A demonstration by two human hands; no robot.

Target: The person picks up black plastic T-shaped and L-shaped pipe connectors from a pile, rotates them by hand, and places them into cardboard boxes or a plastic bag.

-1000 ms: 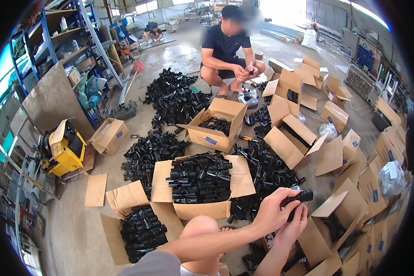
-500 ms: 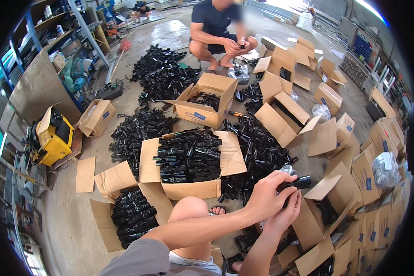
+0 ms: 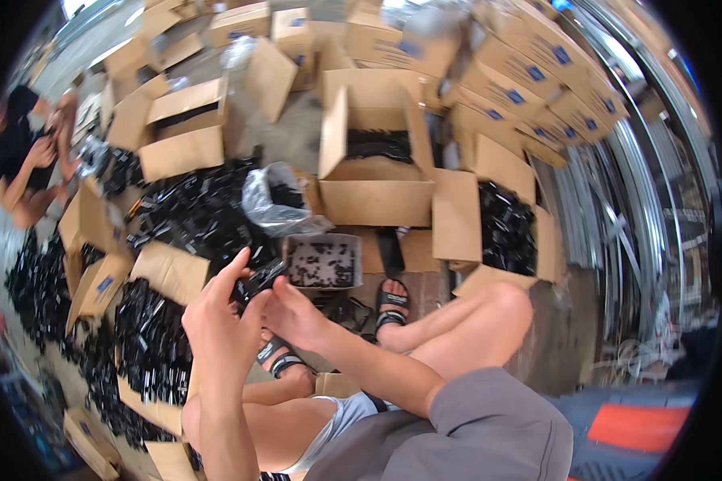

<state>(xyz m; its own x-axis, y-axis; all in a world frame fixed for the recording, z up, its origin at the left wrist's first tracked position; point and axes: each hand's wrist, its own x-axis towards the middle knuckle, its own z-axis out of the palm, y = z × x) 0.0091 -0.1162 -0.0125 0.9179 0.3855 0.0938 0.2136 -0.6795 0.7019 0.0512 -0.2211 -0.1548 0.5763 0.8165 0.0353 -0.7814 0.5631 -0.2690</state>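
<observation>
A short black tubular part (image 3: 258, 280) is held between my two hands, above the floor in front of my knees. My left hand (image 3: 221, 309) grips it from the left, its thumb and index finger around it. From the right, my right hand (image 3: 295, 314) pinches its near end; the palm side of that hand is partly hidden. Just beyond the hands, a shallow box (image 3: 358, 258) holds many small black pieces. A clear plastic bag (image 3: 265, 210) with black pieces stands behind that box. Loose black tubular parts (image 3: 204, 212) lie heaped to the left.
A large open carton (image 3: 377, 202) with black parts stands ahead, another open carton (image 3: 457, 216) to its right. Closed cartons (image 3: 529, 76) are stacked at the far right, beside long metal bars (image 3: 590, 204). A co-worker (image 3: 28, 152) squats at the far left, hands together.
My view has swung to the right, so the co-worker and heaps now appear at the left. Both hands still hold the black part, which is now turned differently.
</observation>
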